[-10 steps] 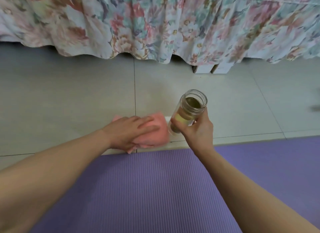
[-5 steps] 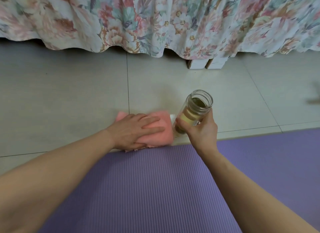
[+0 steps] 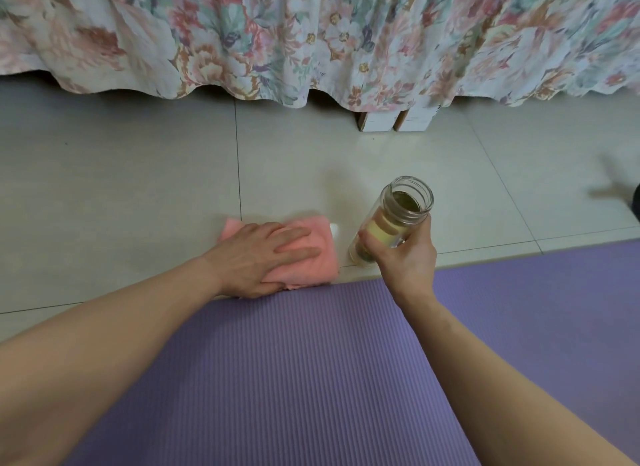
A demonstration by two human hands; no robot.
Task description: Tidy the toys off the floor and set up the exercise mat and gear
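We have pressed the folded pink cloth towel (image 3: 323, 263) flat under our left hand (image 3: 263, 257) fingers; the clear glass bottle (image 3: 398, 212) has shifted away from them.

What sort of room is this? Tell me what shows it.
Probably a home bedroom: a flowered bed skirt hangs to the tiled floor, white bed legs show beneath it, and a purple exercise mat lies alongside.

A bedroom in a home is shown: flowery bed skirt (image 3: 311, 39), tiled floor (image 3: 121, 174) & purple mat (image 3: 294, 379) are seen.
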